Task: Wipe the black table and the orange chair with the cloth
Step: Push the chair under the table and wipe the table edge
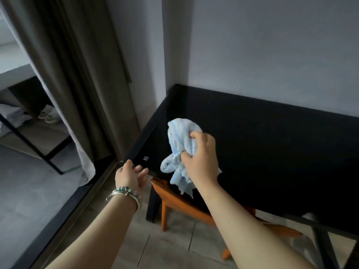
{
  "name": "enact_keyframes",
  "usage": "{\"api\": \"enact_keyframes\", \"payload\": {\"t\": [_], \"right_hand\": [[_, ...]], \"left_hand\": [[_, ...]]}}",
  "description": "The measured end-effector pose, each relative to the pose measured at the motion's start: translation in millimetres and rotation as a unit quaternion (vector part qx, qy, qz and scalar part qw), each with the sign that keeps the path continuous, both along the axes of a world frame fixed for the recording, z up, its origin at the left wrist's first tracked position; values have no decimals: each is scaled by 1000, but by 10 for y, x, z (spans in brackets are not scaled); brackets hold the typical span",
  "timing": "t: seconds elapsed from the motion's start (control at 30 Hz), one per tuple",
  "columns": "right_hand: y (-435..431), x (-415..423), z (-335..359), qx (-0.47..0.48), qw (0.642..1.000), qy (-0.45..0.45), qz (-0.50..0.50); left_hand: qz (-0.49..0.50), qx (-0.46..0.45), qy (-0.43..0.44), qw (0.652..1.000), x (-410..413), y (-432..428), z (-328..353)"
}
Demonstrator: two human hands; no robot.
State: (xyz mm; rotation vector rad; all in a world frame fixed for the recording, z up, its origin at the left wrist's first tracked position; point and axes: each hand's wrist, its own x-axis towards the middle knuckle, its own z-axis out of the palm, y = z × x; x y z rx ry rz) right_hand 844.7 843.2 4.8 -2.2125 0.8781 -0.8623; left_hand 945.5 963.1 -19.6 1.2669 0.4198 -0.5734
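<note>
Cloth bunched in the right hand over the near-left corner of the black bench, chair tucked below.

The right hand is closed around a pale blue cloth, which spills above the knuckles and hangs in loose folds below the palm; it looks soft, light and limp, so it will likely drape and slide unless gathered into a pad and pressed flat under the palm. The left hand, fingers loosely spread and empty, sits at the bench corner, just left of the cloth; whether it touches the edge I cannot tell. The glossy top looks hard and smooth, probably easy to glide over. The orange chair sits beneath the right forearm, its curved back rim the obvious place to grip.
</note>
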Motion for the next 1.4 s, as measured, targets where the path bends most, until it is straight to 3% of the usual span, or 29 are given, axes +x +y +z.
{"api": "enact_keyframes", "payload": {"t": [0.07, 0.13, 0.23, 0.33, 0.47, 0.8, 1.13, 1.3, 1.4], "right_hand": [[-8, 376, -148, -49, 989, 109, 84], [11, 587, -415, -64, 952, 250, 162], [-18, 629, -735, -63, 906, 376, 183], [-85, 600, -803, -2, 899, 393, 192], [-161, 267, -797, -18, 906, 378, 188], [-1139, -1539, -752, 12, 907, 398, 139], [-1952, -3904, -755, 77, 914, 387, -94], [-1891, -4570, -826, 88, 868, 434, -227], [-1782, -4932, -968, 222, 811, 471, -266]], "left_hand": [[33, 34, -29, 998, 184, 25, -67], [56, 70, -47, 995, 259, 61, -116], [52, 108, -65, 991, 258, 27, -151], [-19, 140, -108, 984, 186, -182, -128], [-100, 162, -137, 972, -80, -483, -158], [-181, 148, -165, 958, -1604, -1396, -337], [-306, 122, -148, 932, -3305, -2372, -362], [-399, 133, -129, 898, -3719, -2715, -402], [-440, 143, -127, 877, -3847, -2810, -465]]}}
